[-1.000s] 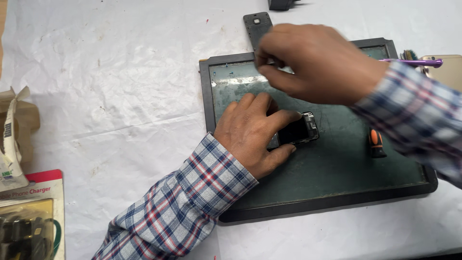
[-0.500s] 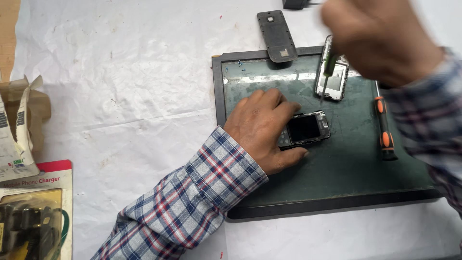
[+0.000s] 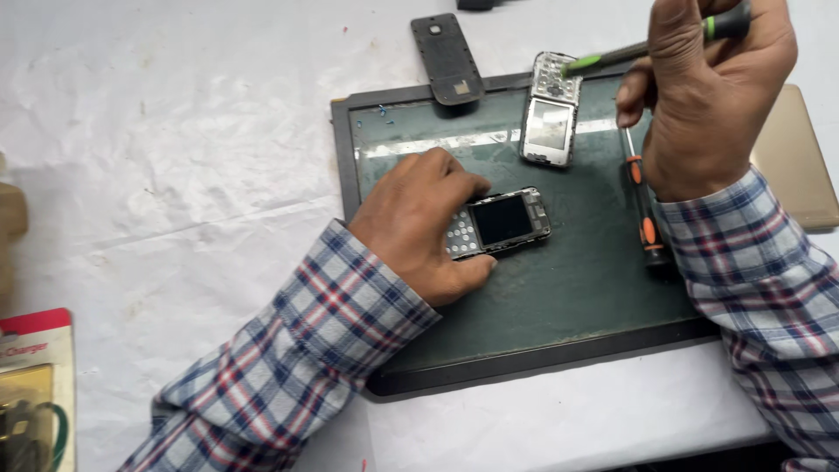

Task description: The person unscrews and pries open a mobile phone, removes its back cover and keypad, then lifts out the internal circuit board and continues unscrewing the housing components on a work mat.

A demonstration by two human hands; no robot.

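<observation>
- White crinkled cloth [image 3: 175, 157] covers the table; nothing of the room shows beyond it.
- Dark green rectangular work mat with a raised black rim [image 3: 559, 306] lies on the cloth.
- Left hand [image 3: 419, 223] lies palm down on the mat, fingers curled around the small dark-screened keypad phone with its cover off [image 3: 498, 223], pinning its keypad end; the phone lies near the mat's middle.
- Right hand [image 3: 708, 96] is raised over the mat's far right corner, closed in a fist around a thin green-and-black handled tool [image 3: 647, 48].
- The tool's green end hangs over a silver stripped phone frame [image 3: 551, 109] at the mat's far edge.
- Orange-and-black screwdriver [image 3: 642, 205] lies on the mat just right of the frame, partly under the right wrist.
- Flat black phone back cover [image 3: 447, 59] sits across the mat's far rim.
- Tan flat slab [image 3: 800, 157] lies right of the mat; red packaged item [image 3: 35, 385] at the near left corner.
- Against half a second ago: the left hand has kept its grip on the phone, the right hand is lower and in sharper view with the tool now plain, and the brown torn packaging has mostly left the left edge.
</observation>
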